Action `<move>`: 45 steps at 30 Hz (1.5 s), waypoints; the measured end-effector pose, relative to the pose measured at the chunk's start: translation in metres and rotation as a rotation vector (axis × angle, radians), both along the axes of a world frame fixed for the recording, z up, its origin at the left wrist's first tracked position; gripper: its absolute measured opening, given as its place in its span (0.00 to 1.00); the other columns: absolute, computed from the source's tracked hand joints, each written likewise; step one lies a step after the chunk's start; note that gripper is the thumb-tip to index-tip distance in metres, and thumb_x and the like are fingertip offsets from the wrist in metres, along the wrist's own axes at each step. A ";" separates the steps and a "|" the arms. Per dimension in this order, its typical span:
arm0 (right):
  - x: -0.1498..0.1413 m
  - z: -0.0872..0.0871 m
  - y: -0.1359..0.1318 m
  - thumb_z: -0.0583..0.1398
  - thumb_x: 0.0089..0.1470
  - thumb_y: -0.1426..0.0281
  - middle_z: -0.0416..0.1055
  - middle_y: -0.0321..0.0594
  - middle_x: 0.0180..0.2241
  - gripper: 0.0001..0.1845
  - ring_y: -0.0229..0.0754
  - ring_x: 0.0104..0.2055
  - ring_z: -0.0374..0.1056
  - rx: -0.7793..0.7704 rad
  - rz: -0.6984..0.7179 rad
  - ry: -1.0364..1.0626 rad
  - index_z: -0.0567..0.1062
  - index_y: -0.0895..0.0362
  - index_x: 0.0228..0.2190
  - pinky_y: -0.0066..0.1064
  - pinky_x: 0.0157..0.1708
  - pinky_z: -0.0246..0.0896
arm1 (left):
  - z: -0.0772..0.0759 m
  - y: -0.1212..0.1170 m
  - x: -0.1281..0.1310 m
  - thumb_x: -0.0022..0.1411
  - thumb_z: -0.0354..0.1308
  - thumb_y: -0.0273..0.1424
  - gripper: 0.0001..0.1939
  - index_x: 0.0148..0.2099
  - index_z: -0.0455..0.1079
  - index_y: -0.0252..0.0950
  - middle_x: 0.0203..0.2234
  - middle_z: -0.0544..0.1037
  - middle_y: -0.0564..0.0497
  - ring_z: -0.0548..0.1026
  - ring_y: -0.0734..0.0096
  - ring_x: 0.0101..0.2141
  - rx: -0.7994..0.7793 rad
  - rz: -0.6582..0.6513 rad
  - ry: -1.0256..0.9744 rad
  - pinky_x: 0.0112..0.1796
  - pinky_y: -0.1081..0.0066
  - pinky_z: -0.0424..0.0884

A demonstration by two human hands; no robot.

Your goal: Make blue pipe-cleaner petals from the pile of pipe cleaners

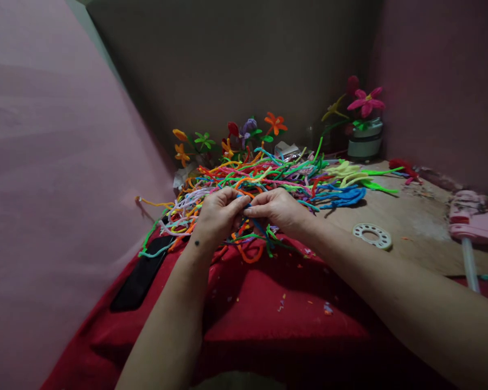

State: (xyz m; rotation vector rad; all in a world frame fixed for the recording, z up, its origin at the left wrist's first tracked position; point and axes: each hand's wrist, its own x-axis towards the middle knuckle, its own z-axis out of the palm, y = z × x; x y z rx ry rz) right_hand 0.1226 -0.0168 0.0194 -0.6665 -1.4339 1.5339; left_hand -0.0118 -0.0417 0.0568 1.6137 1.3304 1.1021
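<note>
Both hands meet at the middle of the head view, in front of a big heap of coloured pipe cleaners [244,174]. My left hand [222,211] is closed, thumb and fingers pinching a blue pipe cleaner [259,226]. Close against it, my right hand [275,208] pinches the same blue piece, its fingertips nearly touching the left thumb. A length of the blue hangs below the fingers; the rest is hidden by them. Orange and green pipe cleaners lie loosely under and around the hands.
A black phone [140,276] lies at left on the red cloth [268,303]. To the right are a white ring with holes [372,236] and a pink glue gun [474,219] on a board. Pipe-cleaner flowers [203,140] and a pale flower pot [365,142] stand at the back.
</note>
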 end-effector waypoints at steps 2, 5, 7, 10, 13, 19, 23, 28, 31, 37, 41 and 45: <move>0.000 0.002 -0.001 0.65 0.36 0.66 0.62 0.31 0.11 0.13 0.29 0.14 0.55 0.022 -0.036 0.005 0.69 0.61 0.14 0.25 0.16 0.48 | -0.001 0.002 -0.005 0.53 0.59 0.35 0.10 0.27 0.63 0.34 0.08 0.62 0.60 0.57 0.84 0.09 -0.018 -0.061 -0.103 0.11 0.82 0.50; 0.000 0.005 -0.004 0.65 0.36 0.68 0.61 0.30 0.11 0.11 0.28 0.14 0.53 0.014 -0.070 -0.005 0.69 0.61 0.14 0.24 0.15 0.46 | -0.004 0.006 -0.010 0.53 0.59 0.37 0.11 0.28 0.65 0.34 0.09 0.63 0.59 0.57 0.84 0.10 -0.044 -0.123 -0.227 0.11 0.82 0.51; 0.001 0.006 -0.004 0.64 0.36 0.70 0.60 0.30 0.10 0.10 0.28 0.13 0.52 0.009 -0.087 -0.018 0.69 0.61 0.14 0.24 0.15 0.44 | -0.006 0.007 -0.011 0.53 0.59 0.36 0.11 0.27 0.65 0.33 0.10 0.64 0.59 0.58 0.84 0.10 -0.032 -0.106 -0.258 0.11 0.81 0.51; 0.001 0.006 -0.003 0.64 0.36 0.71 0.58 0.29 0.10 0.10 0.27 0.13 0.50 0.007 -0.084 -0.016 0.68 0.61 0.13 0.24 0.14 0.42 | -0.006 0.006 -0.009 0.51 0.61 0.34 0.09 0.30 0.67 0.33 0.13 0.67 0.58 0.59 0.84 0.11 -0.001 -0.073 -0.294 0.11 0.81 0.53; 0.003 0.004 -0.002 0.64 0.36 0.69 0.59 0.29 0.10 0.12 0.27 0.13 0.50 0.004 -0.041 -0.003 0.67 0.60 0.13 0.24 0.15 0.42 | -0.003 0.004 -0.008 0.51 0.60 0.33 0.09 0.35 0.68 0.35 0.14 0.67 0.59 0.60 0.83 0.11 0.009 -0.099 -0.279 0.12 0.81 0.53; 0.001 0.002 -0.002 0.63 0.36 0.70 0.62 0.31 0.11 0.10 0.29 0.14 0.54 0.000 -0.007 -0.030 0.68 0.60 0.14 0.24 0.16 0.46 | -0.003 0.005 -0.007 0.55 0.54 0.34 0.09 0.26 0.63 0.35 0.08 0.61 0.60 0.55 0.83 0.10 0.081 0.005 0.059 0.12 0.80 0.50; -0.002 0.000 -0.003 0.62 0.37 0.71 0.58 0.29 0.10 0.12 0.28 0.13 0.51 0.103 -0.106 -0.132 0.66 0.60 0.12 0.24 0.15 0.43 | -0.006 0.007 -0.002 0.52 0.54 0.29 0.08 0.22 0.65 0.34 0.10 0.63 0.58 0.59 0.83 0.13 0.301 0.235 0.398 0.14 0.80 0.52; -0.002 0.003 -0.005 0.62 0.38 0.70 0.57 0.29 0.10 0.12 0.28 0.14 0.50 0.148 -0.151 -0.158 0.66 0.60 0.12 0.24 0.16 0.42 | -0.003 0.005 -0.005 0.54 0.55 0.35 0.10 0.26 0.63 0.35 0.09 0.61 0.60 0.56 0.83 0.10 0.070 0.039 0.051 0.13 0.79 0.52; 0.000 0.004 -0.006 0.62 0.38 0.68 0.58 0.29 0.11 0.11 0.28 0.15 0.51 0.115 -0.111 -0.151 0.68 0.60 0.14 0.25 0.17 0.43 | -0.001 0.004 -0.012 0.52 0.58 0.37 0.12 0.26 0.62 0.35 0.08 0.59 0.61 0.53 0.84 0.09 -0.115 -0.126 -0.163 0.12 0.81 0.49; -0.002 0.000 -0.007 0.65 0.37 0.65 0.63 0.31 0.16 0.11 0.30 0.19 0.54 0.045 -0.063 -0.011 0.73 0.61 0.19 0.26 0.22 0.47 | -0.004 0.007 -0.016 0.49 0.62 0.38 0.14 0.24 0.62 0.34 0.10 0.62 0.60 0.54 0.86 0.10 -0.156 -0.155 -0.268 0.11 0.82 0.47; -0.006 -0.002 -0.005 0.67 0.32 0.66 0.62 0.29 0.15 0.12 0.29 0.18 0.52 -0.119 -0.178 0.157 0.72 0.60 0.17 0.26 0.21 0.45 | -0.005 0.009 -0.013 0.49 0.60 0.43 0.17 0.29 0.64 0.33 0.16 0.65 0.59 0.56 0.87 0.12 -0.138 -0.121 -0.436 0.13 0.81 0.50; -0.009 -0.003 -0.002 0.69 0.27 0.69 0.62 0.29 0.15 0.13 0.29 0.18 0.53 -0.246 -0.286 0.312 0.72 0.60 0.17 0.25 0.19 0.44 | -0.007 0.007 -0.006 0.47 0.63 0.40 0.17 0.35 0.67 0.33 0.14 0.62 0.61 0.55 0.87 0.12 -0.133 -0.117 -0.387 0.14 0.81 0.49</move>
